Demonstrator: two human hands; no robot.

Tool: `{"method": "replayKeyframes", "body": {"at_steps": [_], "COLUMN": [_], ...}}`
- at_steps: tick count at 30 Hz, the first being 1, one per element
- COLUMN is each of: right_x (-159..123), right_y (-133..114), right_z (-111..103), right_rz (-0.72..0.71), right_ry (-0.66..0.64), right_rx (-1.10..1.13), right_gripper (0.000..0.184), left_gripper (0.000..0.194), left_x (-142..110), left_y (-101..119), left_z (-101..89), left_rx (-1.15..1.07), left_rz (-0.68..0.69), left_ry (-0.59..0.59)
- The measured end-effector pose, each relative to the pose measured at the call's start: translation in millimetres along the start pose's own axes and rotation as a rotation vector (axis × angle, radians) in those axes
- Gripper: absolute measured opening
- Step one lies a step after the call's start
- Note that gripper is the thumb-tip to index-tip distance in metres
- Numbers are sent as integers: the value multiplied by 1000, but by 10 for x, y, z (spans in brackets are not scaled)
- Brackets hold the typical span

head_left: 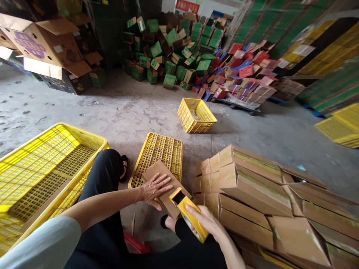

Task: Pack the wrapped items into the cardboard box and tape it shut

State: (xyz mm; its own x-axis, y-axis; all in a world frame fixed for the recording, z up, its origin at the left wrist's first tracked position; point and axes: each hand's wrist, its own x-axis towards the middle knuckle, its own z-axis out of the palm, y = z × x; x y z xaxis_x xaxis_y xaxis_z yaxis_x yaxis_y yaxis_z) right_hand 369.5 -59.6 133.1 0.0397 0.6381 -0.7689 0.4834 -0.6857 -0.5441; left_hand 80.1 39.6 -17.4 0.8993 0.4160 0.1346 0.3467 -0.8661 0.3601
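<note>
My left hand lies flat on a brown cardboard box, fingers spread. The box rests at an angle on an upturned yellow plastic crate in front of me. Wrapped round a yellow tape dispenser are the fingers of my right hand. The dispenser's front end is over the box's right part; whether it touches the cardboard I cannot tell.
At right stands a stack of taped cardboard boxes. A large yellow crate is to my left, a smaller yellow crate ahead. Green boxes and red boxes lie heaped farther back.
</note>
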Motion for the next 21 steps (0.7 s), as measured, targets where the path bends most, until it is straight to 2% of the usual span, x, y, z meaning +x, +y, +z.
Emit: {"method": "replayKeyframes", "body": {"at_steps": [4,12,21], "right_x": [41,33,-112], "right_y": [2,-12,146], "right_z": [-5,-2,-141], "right_rz": [2,-1,37], "right_ry": [-5,2,-4], "right_rx": [-21,-28,-3], "right_gripper": [51,54,57], "left_gripper": [123,113,114], "left_x": [8,2,17], "left_y": [35,32,57], "left_z": [-2,-46,-71], "left_rx": [14,-52,-55], "left_rz": [-18,12,-6], "left_ry": [-14,-24,-45]}}
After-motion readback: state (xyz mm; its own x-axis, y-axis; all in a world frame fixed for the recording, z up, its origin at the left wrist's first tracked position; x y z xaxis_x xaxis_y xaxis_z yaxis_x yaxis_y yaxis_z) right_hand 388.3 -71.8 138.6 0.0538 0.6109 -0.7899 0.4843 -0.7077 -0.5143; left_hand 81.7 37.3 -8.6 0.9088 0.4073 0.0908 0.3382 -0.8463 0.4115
